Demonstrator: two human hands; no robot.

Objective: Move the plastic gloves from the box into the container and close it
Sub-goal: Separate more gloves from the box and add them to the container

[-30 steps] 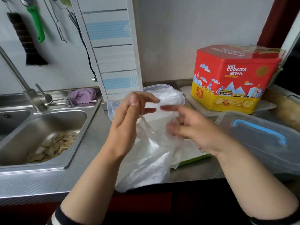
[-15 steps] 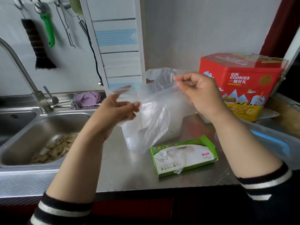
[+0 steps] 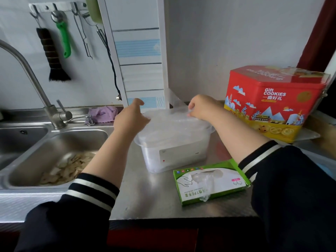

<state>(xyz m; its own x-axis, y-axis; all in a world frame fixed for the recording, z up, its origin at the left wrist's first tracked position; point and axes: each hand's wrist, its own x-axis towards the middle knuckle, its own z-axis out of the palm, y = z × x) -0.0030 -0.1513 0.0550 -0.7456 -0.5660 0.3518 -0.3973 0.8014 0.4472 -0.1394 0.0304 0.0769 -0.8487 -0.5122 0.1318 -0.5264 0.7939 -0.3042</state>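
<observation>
I have both hands over the container (image 3: 174, 151): right hand (image 3: 201, 108) pinching the gloves (image 3: 171, 122) at 1 o'clock, left hand (image 3: 133, 117) loosely open at 10. Film may spring over the rim and jam the lid; more remain in the box (image 3: 211, 180) at 6

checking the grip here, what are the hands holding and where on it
The right hand pinches the plastic gloves at their far edge over the container. The left hand seems to rest on them; its grip is unclear.
</observation>
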